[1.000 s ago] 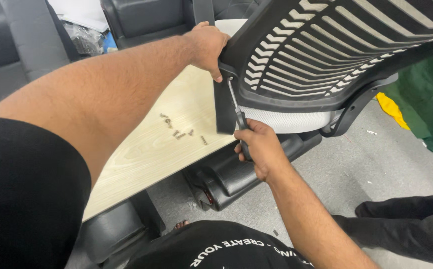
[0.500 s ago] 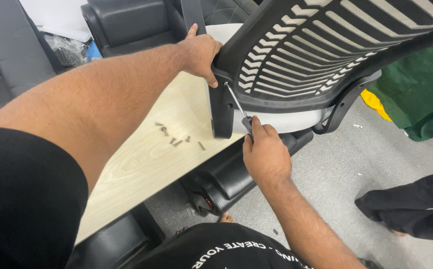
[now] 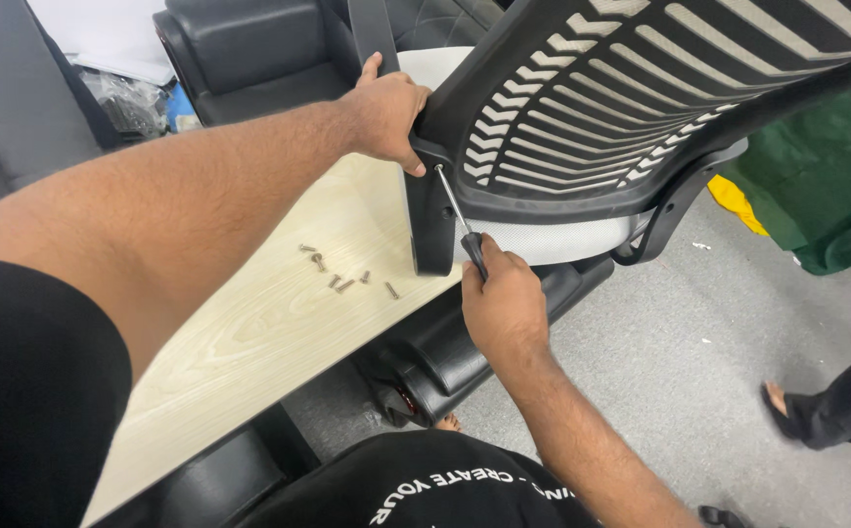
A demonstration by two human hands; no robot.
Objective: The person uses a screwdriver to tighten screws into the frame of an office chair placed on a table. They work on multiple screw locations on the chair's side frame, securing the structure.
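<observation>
A black slatted chair back [image 3: 631, 98] with a white mesh pad lies tilted over the corner of a light wooden table [image 3: 279, 313]. My left hand [image 3: 386, 112] grips the chair back's upper edge by its black upright bracket [image 3: 430, 220]. My right hand [image 3: 504, 303] holds a screwdriver [image 3: 460, 220] by its black handle; the shaft points up-left, its tip against the bracket just below my left hand. Several loose screws [image 3: 342, 274] lie on the table left of the bracket.
Black chair seat parts [image 3: 249, 49] sit beyond the table and another black part [image 3: 465, 342] rests on the grey floor under its edge. A green cloth [image 3: 827, 176] lies at right. Another person's foot [image 3: 787, 406] stands at the lower right.
The view has shifted a little and my right hand now sits slightly lower on the screwdriver handle. My left hand keeps its grip on the chair back.
</observation>
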